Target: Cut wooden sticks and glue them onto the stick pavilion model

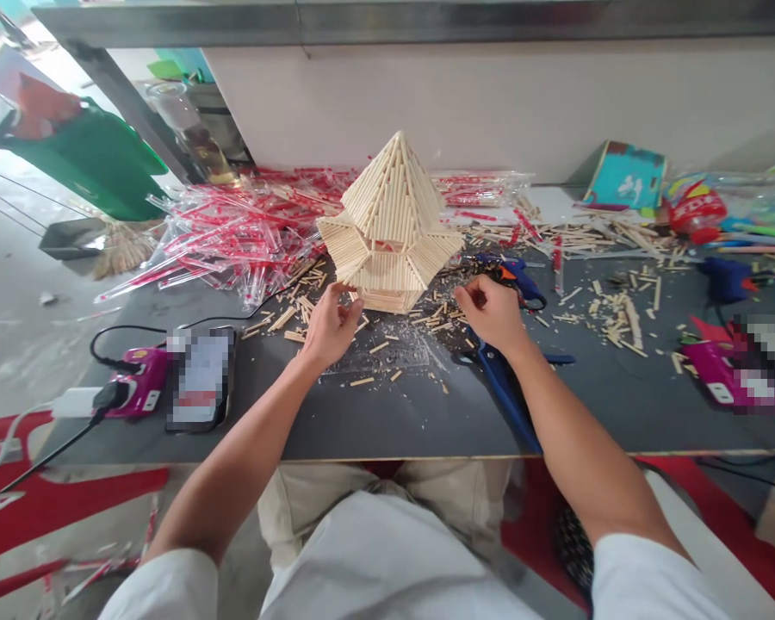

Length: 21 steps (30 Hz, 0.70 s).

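Observation:
A tower-like model (393, 207) built of thin wooden sticks, with a pointed roof and flared lower eaves, stands upright at the middle of the table. My left hand (332, 325) is at the left front of its base, thumb and forefinger apart; whether the fingertips touch the model I cannot tell. To the right of the model, my right hand (491, 314) is curled with its fingers drawn in, and anything between them is hidden. A blue-handled cutting tool (507, 392) lies partly under my right forearm. Just behind that hand rests a blue glue gun (520, 280).
Red-and-clear plastic wrappers (232, 228) are heaped at the back left. Stick offcuts (620, 319) litter the table (387, 426). A phone (200, 379) and a purple power strip (139, 383) lie left. Another glue gun (727, 280) lies right, a green bin (96, 159) stands beyond.

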Tool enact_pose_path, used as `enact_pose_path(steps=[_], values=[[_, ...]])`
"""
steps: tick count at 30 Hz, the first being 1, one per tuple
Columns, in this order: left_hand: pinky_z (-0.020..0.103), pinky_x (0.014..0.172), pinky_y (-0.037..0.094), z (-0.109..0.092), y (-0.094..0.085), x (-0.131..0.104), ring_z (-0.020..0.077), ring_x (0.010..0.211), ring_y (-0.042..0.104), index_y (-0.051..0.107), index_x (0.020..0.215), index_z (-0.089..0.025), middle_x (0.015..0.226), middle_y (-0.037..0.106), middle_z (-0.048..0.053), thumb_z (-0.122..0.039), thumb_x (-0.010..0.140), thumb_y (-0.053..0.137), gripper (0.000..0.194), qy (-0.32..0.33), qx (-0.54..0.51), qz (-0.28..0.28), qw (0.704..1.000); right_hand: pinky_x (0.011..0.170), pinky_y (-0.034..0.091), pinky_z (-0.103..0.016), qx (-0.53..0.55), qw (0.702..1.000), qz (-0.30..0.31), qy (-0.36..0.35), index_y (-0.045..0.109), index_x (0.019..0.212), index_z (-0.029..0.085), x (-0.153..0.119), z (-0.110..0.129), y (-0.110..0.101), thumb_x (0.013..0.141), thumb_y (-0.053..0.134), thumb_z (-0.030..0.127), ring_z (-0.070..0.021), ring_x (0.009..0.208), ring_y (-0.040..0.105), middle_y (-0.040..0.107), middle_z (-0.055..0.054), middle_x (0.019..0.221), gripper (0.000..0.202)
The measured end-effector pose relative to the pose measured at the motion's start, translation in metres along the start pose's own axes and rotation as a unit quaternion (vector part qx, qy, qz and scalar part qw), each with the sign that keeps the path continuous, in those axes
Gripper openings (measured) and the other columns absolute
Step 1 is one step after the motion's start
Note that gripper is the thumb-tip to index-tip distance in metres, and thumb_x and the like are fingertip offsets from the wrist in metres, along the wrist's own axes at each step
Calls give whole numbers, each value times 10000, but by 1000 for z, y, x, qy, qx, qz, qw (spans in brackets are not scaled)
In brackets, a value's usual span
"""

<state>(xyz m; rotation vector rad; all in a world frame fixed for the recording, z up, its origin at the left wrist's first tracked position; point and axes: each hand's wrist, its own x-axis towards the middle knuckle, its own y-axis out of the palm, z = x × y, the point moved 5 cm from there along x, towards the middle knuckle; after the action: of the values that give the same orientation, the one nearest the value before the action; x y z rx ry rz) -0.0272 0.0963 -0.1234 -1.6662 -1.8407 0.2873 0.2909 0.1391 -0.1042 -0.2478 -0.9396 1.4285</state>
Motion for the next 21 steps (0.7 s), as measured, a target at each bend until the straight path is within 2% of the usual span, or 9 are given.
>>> enact_pose_path(steps=[5,10,15,21], values=[[256,585,448,0,-3,1,124,598,622,577,1207,-205,731,634,-27,-311,999,602,235,2,30,-14,999,612,392,-308,23,999,32,6,637,778,207,-1,-9,8,935,697,499,-151,568,536,637,-9,650,337],[244,571,436,5,-6,5,120,583,599,650,1138,-202,733,646,-15,-335,975,652,210,9,17,-14,1000,595,402,-297,38,996,76,-9,658,793,211,-2,-11,14,942,685,511,-148,558,537,631,3,624,336],[246,591,430,7,-7,7,116,572,582,692,986,-199,721,670,-10,-408,973,671,211,12,7,-62,998,605,398,-301,23,997,68,-26,640,749,213,-3,-6,14,927,724,498,-140,547,524,620,8,602,346],[252,625,422,2,-11,7,113,537,543,759,895,-183,598,615,-30,-389,948,715,217,50,70,-137,987,609,420,-289,-2,996,65,-61,631,739,213,-5,0,16,936,739,439,-131,545,548,630,14,613,319]])
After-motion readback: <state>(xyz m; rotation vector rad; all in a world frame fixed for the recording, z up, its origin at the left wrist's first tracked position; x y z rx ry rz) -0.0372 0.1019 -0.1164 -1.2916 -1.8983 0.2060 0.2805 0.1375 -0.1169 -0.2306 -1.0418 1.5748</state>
